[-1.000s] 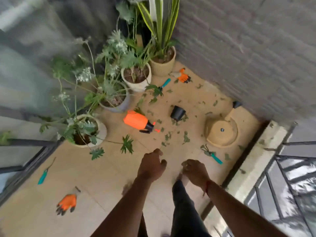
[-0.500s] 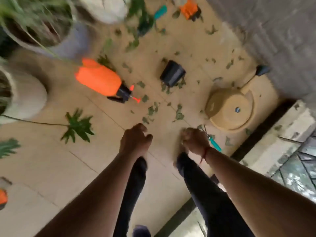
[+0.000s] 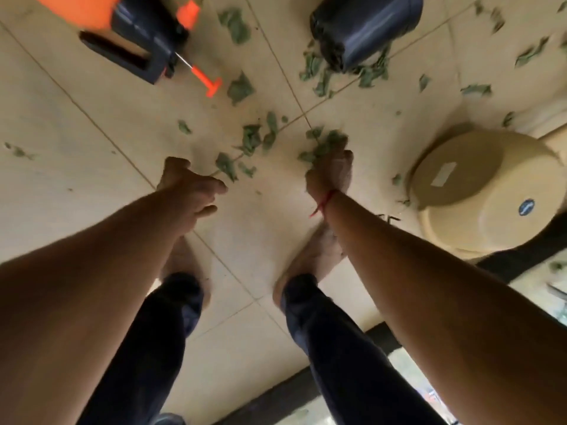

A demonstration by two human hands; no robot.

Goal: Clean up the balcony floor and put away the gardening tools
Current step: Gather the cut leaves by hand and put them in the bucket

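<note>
Top left, toppled sprayer [image 3: 144, 41] points lower-right, right hand [image 3: 333, 174] grips leaves [image 3: 325, 145]

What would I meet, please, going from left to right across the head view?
Orange sprayer → left hand → right hand gripping leaves → beige watering can. The black pot overlaps the right hand's span, so I omit it.

Bare beige tiled floor [image 3: 76, 142] lies open at left. Ahead, an orange-and-black pump sprayer [image 3: 144, 41] and a tipped black plastic pot [image 3: 365, 26] flank a gap strewn with green leaf scraps [image 3: 251, 139]. A round beige plastic container [image 3: 484, 204] blocks the right.
</note>
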